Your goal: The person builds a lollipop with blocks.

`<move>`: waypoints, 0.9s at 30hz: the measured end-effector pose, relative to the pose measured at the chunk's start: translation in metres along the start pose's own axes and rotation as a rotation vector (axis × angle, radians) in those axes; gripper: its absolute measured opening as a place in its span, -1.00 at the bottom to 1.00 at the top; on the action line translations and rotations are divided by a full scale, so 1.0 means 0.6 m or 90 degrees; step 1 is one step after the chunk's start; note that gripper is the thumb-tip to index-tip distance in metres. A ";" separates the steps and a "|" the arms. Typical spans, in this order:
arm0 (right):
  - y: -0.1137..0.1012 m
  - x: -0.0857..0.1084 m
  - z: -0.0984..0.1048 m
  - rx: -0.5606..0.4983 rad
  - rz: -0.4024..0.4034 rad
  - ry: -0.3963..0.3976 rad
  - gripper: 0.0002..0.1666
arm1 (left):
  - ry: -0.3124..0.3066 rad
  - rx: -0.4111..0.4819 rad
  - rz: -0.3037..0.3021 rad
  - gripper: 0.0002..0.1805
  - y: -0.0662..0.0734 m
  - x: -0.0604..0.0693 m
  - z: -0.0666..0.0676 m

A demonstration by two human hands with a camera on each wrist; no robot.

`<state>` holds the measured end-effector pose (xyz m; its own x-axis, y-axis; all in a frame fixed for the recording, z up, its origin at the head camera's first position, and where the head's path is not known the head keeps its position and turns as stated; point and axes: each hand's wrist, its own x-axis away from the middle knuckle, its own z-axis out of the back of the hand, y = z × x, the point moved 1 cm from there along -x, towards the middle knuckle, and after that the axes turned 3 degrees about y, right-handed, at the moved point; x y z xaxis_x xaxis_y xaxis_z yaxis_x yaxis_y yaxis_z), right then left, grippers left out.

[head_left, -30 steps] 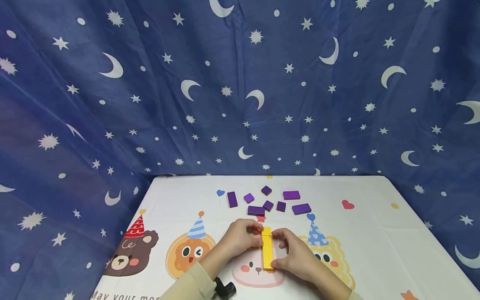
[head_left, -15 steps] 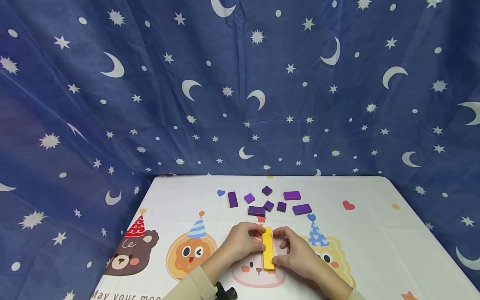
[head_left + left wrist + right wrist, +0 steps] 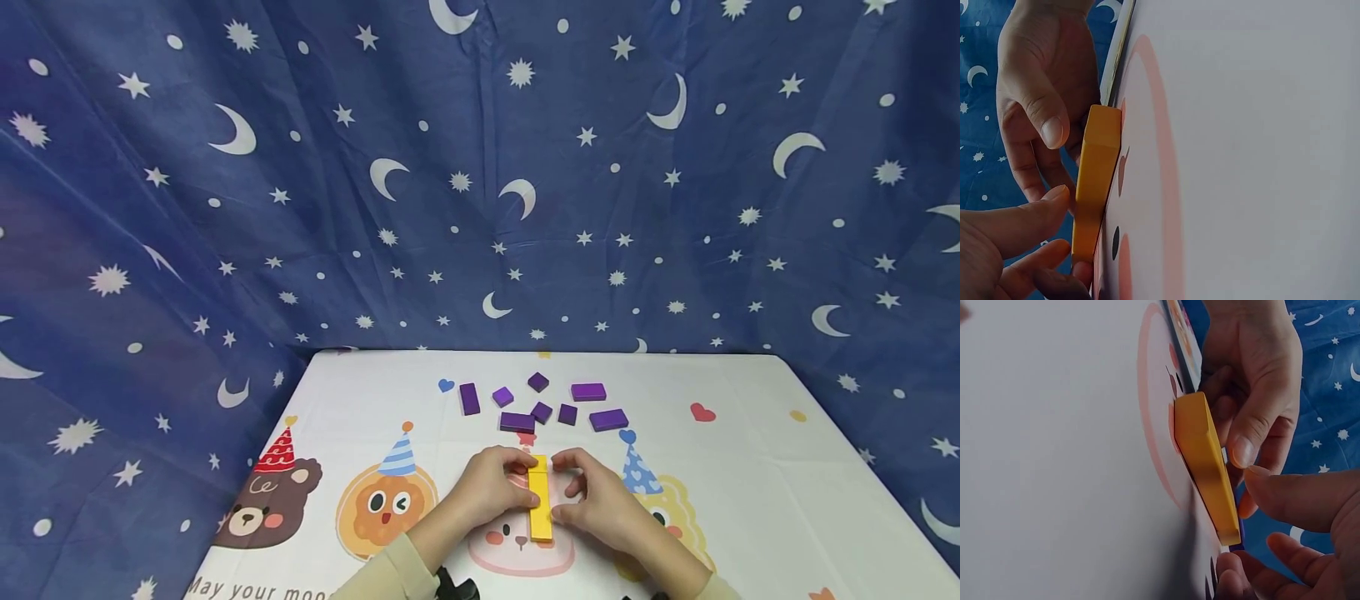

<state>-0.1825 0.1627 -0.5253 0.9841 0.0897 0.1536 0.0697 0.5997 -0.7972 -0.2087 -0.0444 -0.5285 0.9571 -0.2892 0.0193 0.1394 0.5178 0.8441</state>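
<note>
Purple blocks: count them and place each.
8. Long: block leftmost, block front left, block back right, block front right. Small, between them: block left, block rearmost, block front centre, block just right of that. More may be hidden.

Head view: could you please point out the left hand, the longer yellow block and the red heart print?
Left hand (image 3: pixel 489 490), head view: its back.
Longer yellow block (image 3: pixel 541 514), head view: top face.
Red heart print (image 3: pixel 702 412), head view: middle.
</note>
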 end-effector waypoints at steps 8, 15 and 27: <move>0.001 -0.007 0.007 -0.021 0.013 0.016 -0.26 | 0.006 -0.012 0.021 -0.45 -0.004 0.001 0.001; 0.006 -0.019 0.011 -0.024 0.027 0.056 -0.33 | 0.009 -0.034 0.029 -0.44 -0.005 0.000 -0.002; 0.007 -0.039 0.032 -0.018 0.040 0.082 -0.36 | 0.023 -0.039 0.029 -0.47 -0.006 -0.005 -0.005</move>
<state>-0.2083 0.1785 -0.5209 0.9994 0.0231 0.0276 0.0094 0.5733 -0.8193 -0.2111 -0.0432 -0.5332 0.9712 -0.2355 0.0357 0.1105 0.5783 0.8083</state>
